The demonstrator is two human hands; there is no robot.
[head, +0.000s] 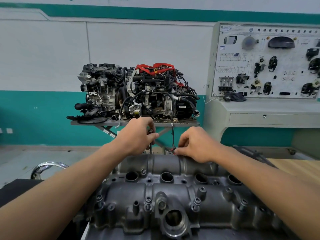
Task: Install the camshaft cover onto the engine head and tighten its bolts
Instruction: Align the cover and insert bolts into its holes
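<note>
Two hands work at the far edge of the camshaft cover [173, 191], as seen from the head camera. The cover is a dark grey casting that lies flat at near centre, and whatever it sits on is hidden beneath it. The left hand [136, 135] is curled round a slim metal tool shaft [150, 147], which stands upright with its lower end at the cover's far rim. The right hand [197, 144] rests its heel on the far hump of the cover. Its thumb and forefinger are closed to a narrow pinch on a small red-marked piece [175, 152] at the same rim; I cannot tell what that piece is.

Four round plug wells [167, 177] run along the cover's middle valley, uncovered between the forearms. The forearms cross the cover's left and right ends. Flanged bolts [148, 200] stand in bosses along the near side, and a large round port [174, 219] opens at the near edge.

A black surface [17, 187] and a chrome ring [50, 166] lie left of the cover, and a wooden bench top [294, 167] lies to its right. Past the far rim, grey floor [52, 155] stretches to a scissor lift table [183, 124] carrying two complete engines [138, 90]. A black cable [172, 135] hangs from that table toward the right hand's fingertips. A grey training board [266, 61] with mounted car parts stands at far right against the teal-and-white wall.
</note>
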